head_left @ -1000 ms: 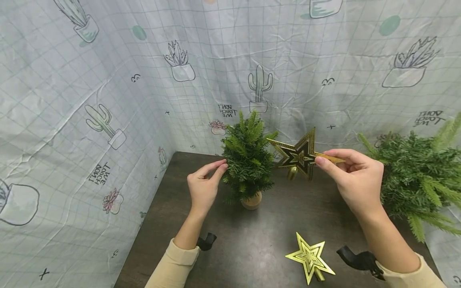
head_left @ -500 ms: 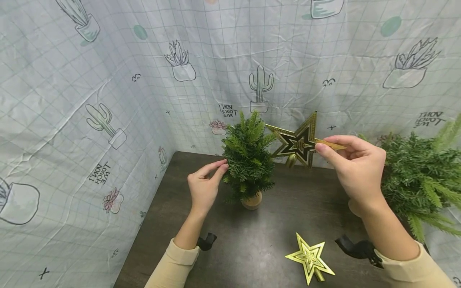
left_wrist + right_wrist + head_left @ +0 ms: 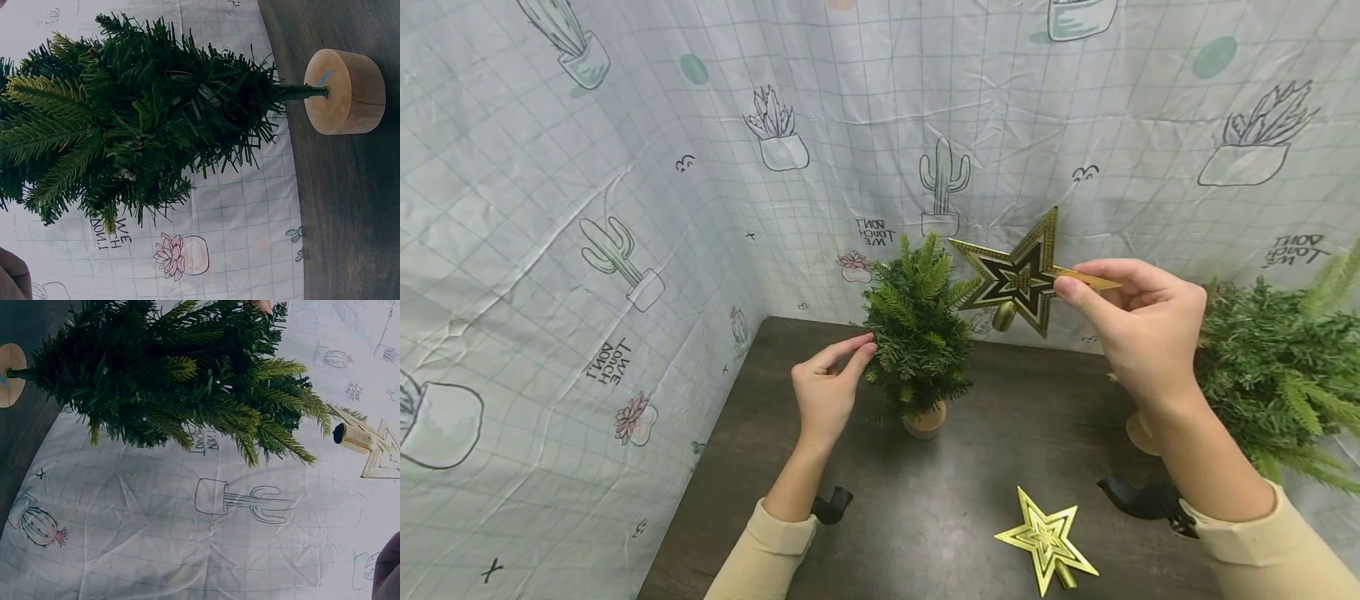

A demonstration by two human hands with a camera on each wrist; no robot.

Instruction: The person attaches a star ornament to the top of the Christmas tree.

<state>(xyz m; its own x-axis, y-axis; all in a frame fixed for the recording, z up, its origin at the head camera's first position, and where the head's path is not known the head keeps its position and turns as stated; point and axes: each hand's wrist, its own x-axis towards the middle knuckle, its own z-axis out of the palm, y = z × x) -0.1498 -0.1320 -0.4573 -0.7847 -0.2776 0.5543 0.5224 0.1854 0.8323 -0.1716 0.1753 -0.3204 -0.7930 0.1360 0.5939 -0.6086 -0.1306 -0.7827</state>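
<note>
A small artificial Christmas tree (image 3: 917,342) stands upright on its round wooden base (image 3: 356,94). My left hand (image 3: 823,392) pinches the tips of its left-side branches between thumb and fingers. To the right of the treetop, my right hand (image 3: 1150,333) holds a gold star tree topper (image 3: 1017,279) by one point, between thumb and fingers. The star is tilted, with its short socket (image 3: 355,439) pointing down; the right wrist view shows the socket's dark hollow end, just beyond the branch tips. A second gold star topper (image 3: 1047,537) lies on the table near the front.
Another artificial tree (image 3: 1270,358) stands at the right, partly behind my right hand; a round wooden base (image 3: 1142,433) shows beside my right wrist. Cactus-printed cloth (image 3: 850,83) rises behind the dark table (image 3: 760,417) and along its left. Black wrist mounts (image 3: 833,506) show at both forearms.
My right hand has raised the star topper, up to about the height of the treetop. My left hand, the small tree and the star on the table stay in place.
</note>
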